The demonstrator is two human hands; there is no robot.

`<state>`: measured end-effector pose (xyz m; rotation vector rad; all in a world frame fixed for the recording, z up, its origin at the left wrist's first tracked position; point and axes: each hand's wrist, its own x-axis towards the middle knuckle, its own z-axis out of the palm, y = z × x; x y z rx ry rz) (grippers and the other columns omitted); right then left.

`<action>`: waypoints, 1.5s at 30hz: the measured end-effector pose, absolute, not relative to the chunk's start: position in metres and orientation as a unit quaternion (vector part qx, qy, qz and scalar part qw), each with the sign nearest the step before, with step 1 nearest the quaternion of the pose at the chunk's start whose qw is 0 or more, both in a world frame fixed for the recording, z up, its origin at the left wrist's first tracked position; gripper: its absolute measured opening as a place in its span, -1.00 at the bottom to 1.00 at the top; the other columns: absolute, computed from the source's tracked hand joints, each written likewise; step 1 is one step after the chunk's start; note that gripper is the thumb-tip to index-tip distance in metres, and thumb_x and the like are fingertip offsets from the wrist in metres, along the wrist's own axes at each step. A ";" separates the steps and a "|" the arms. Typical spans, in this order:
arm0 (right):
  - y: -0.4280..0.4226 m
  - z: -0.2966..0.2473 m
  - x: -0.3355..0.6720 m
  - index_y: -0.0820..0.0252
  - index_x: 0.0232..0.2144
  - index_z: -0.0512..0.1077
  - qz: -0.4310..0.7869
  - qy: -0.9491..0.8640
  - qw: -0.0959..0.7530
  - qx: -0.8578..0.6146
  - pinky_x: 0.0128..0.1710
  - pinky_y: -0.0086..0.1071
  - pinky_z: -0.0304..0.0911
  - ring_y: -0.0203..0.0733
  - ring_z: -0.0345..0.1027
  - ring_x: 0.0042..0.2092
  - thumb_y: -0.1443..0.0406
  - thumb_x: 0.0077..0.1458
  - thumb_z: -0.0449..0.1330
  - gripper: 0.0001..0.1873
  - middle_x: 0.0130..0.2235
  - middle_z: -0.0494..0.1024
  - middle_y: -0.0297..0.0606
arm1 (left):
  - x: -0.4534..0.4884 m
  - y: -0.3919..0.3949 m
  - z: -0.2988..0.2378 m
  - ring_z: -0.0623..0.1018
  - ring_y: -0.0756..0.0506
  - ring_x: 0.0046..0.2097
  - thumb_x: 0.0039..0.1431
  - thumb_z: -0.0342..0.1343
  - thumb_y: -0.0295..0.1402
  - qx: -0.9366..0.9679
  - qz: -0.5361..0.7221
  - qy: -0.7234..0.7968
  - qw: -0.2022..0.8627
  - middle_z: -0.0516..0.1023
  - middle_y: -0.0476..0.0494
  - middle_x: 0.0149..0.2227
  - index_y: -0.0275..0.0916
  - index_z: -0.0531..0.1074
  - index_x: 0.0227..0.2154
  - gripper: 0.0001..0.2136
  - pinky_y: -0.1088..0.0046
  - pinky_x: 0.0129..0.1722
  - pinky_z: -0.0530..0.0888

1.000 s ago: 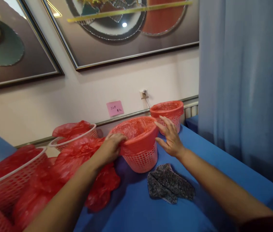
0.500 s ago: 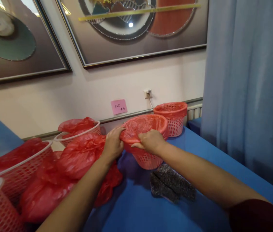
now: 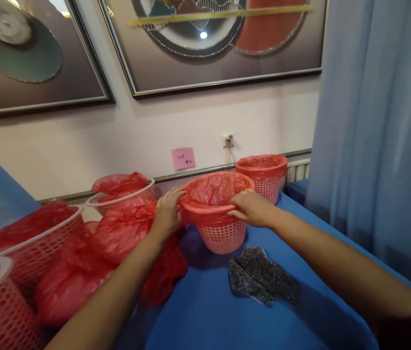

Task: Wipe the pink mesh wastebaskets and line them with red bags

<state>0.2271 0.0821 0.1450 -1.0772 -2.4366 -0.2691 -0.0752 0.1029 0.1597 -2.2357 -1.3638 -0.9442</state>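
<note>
A pink perforated plastic basket [image 3: 223,239] stands upright on the blue-covered table. A red plastic bag [image 3: 213,189] lines it and is folded down over its rim. My left hand [image 3: 169,210] grips the rim and bag at the left side, thumb outside. At the right front of the rim, my right hand [image 3: 252,208] is closed on the same lined edge, fingers over the top. A dark grey speckled cloth [image 3: 262,277] lies on the table in front of the basket, below my right forearm.
Another bag-lined basket [image 3: 268,187] stands behind to the right. On the left are several baskets with red bags, among them a white-rimmed basket [image 3: 19,260], and a heap of red bags [image 3: 81,277]. A blue curtain [image 3: 376,136] hangs at the right.
My right hand has moved right along the rim, from the front to the right front. The basket now sits more upright, its front rim more level. My left hand stays on the left rim.
</note>
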 end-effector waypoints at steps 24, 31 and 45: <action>0.141 0.140 0.277 0.14 -0.28 0.56 -0.026 -0.902 0.249 -0.352 -0.08 -0.15 0.35 -0.05 0.51 -0.17 -0.09 0.42 -0.18 -0.35 -0.25 0.64 -0.14 | -0.061 0.115 0.129 0.56 -0.21 -0.07 0.11 -0.04 -0.51 -0.794 -0.410 -0.433 0.119 0.64 -0.20 -0.22 -0.21 0.48 -0.35 -0.81 0.17 0.04 0.46; 0.101 0.106 0.255 0.14 0.08 0.41 -0.122 -0.861 0.423 -0.254 0.14 0.00 0.20 0.02 0.40 0.10 0.12 0.32 0.15 -0.63 0.05 0.57 -0.12 | -0.068 0.106 0.120 0.42 -0.23 0.30 0.00 -0.07 -0.62 -0.775 -0.449 -0.432 0.108 0.46 -0.29 0.24 -0.26 0.44 0.07 -0.47 -0.01 0.32 0.34; 0.096 0.122 0.243 0.15 -0.32 0.39 -0.046 -0.873 0.277 -0.398 -0.24 -0.34 0.21 -0.17 0.37 -0.23 0.39 0.15 0.25 -0.92 -0.29 0.53 -0.29 | -0.056 0.043 -0.059 0.59 -0.23 0.08 0.09 -0.05 -0.57 -0.743 -0.441 -0.490 -0.120 0.61 -0.25 0.02 -0.21 0.55 -0.22 -0.69 0.05 0.11 0.52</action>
